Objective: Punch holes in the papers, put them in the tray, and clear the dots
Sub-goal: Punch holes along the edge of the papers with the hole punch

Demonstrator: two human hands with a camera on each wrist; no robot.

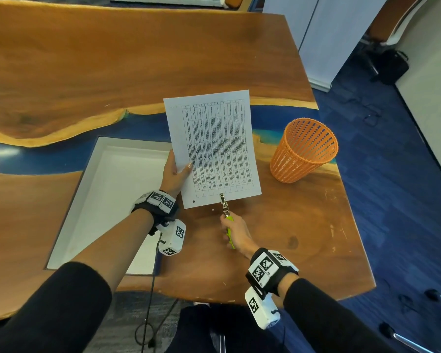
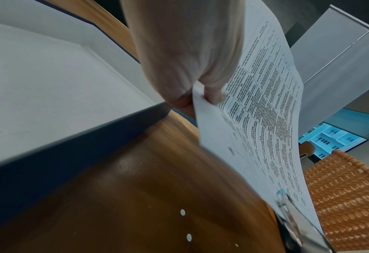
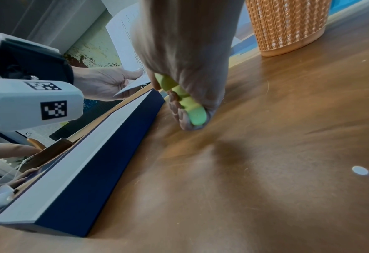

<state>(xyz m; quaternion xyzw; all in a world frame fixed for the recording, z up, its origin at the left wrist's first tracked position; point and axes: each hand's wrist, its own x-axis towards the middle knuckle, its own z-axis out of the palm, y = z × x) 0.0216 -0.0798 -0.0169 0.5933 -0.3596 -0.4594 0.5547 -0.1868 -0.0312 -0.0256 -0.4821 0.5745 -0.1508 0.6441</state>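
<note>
My left hand (image 1: 176, 171) pinches the left edge of a printed paper (image 1: 214, 146), holding it above the table; the pinch shows in the left wrist view (image 2: 203, 95). One punched hole (image 1: 193, 201) sits near the sheet's bottom left corner. My right hand (image 1: 233, 231) grips the green handles (image 3: 183, 101) of a metal hole punch (image 1: 224, 203), whose head is clamped over the paper's bottom edge. A white paper dot (image 1: 212, 209) lies on the wood below the sheet; two dots (image 2: 182, 212) show in the left wrist view. The white tray (image 1: 87, 189) lies to the left.
An orange mesh basket (image 1: 304, 150) stands on the table to the right of the paper. The wooden table (image 1: 303, 238) has a blue resin strip across it, and its right edge drops to blue carpet. A cable hangs from my left wrist camera.
</note>
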